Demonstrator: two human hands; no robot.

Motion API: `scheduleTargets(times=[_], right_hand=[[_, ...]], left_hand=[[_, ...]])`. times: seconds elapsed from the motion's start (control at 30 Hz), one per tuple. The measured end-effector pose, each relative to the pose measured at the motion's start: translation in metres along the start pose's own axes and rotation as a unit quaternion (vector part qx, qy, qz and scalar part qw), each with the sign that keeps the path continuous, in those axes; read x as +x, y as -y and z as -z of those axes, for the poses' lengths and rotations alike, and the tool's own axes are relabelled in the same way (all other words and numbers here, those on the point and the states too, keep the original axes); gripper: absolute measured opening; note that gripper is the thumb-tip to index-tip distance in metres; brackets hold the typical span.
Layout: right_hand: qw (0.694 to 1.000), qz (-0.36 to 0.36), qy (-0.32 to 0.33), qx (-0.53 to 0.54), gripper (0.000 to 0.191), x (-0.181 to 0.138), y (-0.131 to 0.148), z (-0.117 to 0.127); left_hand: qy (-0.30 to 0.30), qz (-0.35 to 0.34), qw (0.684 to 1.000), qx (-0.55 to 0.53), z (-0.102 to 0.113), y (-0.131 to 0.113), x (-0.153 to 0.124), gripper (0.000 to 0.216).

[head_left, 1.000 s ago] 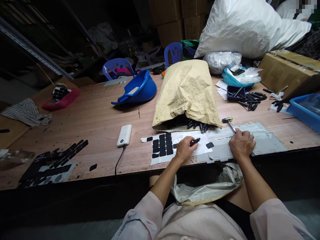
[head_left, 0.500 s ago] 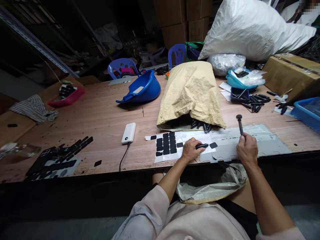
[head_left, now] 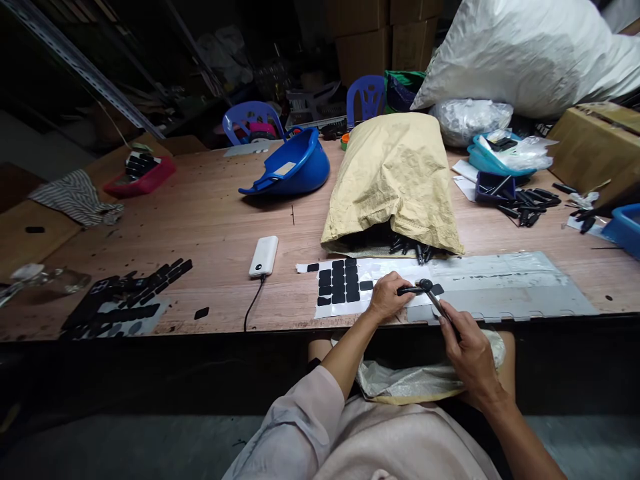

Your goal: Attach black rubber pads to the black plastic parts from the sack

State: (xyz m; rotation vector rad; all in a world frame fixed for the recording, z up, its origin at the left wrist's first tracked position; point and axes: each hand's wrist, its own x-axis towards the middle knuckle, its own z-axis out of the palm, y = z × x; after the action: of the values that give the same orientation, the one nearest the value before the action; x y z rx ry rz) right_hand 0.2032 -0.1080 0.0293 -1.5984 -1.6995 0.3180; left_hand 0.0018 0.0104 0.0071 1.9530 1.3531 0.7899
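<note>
My left hand (head_left: 388, 295) rests over a white sheet (head_left: 387, 270) near the table's front edge, its fingers pinching a slim black pen-like piece (head_left: 406, 291). In my right hand (head_left: 469, 350) is a metal rod with a round dark head (head_left: 436, 303), tilted up to the left. That head overlaps the right end of the black piece in view; whether they touch I cannot tell. Several black rounded pads (head_left: 339, 287) lie in rows on the sheet, left of my left hand. One black pad (head_left: 438, 289) sits just beyond the rod's head.
Behind my hands lies a beige sack (head_left: 393, 173), its mouth showing black pieces. A grey board (head_left: 540, 293) extends to the right. A white power bank (head_left: 263, 256), a blue basin (head_left: 300, 167) and a small dark tray (head_left: 495, 189) are on the table (head_left: 215, 227). An open sack (head_left: 405, 383) lies on my lap.
My right hand has moved left and toward me, tipping the rod from upright so its head is at the black piece. My left hand keeps its pinch. The whole view has shifted slightly.
</note>
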Motion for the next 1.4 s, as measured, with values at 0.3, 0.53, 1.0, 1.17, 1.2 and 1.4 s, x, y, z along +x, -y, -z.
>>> scheduleTargets(times=[0.3, 0.53, 1.0, 1.17, 1.2, 1.4], right_hand=[[0.998, 0.006, 0.013, -0.066, 0.042, -0.003, -0.004, -0.005], [0.997, 0.016, -0.044, -0.058, 0.042, -0.004, -0.009, -0.003], [0.944, -0.160, -0.072, -0.278, 0.043, 0.064, -0.063, 0.047], [0.922, -0.190, -0.043, -0.334, 0.039, 0.099, -0.085, 0.037], [0.922, -0.187, -0.053, -0.334, 0.039, 0.102, -0.085, 0.031], [0.924, -0.150, -0.099, -0.337, 0.036, 0.107, -0.081, 0.010]], left_hand=[[-0.010, 0.000, 1.000, -0.001, -0.002, 0.000, 0.000, 0.017], [-0.014, 0.002, 1.000, -0.008, -0.002, 0.000, -0.001, 0.017], [-0.025, -0.021, 0.999, 0.036, -0.002, -0.008, 0.000, 0.019], [-0.014, -0.017, 0.999, 0.049, -0.001, -0.010, -0.001, 0.017], [-0.012, -0.016, 0.998, 0.051, -0.001, -0.009, 0.000, 0.016], [-0.017, -0.023, 0.998, 0.052, 0.002, -0.005, 0.002, 0.013]])
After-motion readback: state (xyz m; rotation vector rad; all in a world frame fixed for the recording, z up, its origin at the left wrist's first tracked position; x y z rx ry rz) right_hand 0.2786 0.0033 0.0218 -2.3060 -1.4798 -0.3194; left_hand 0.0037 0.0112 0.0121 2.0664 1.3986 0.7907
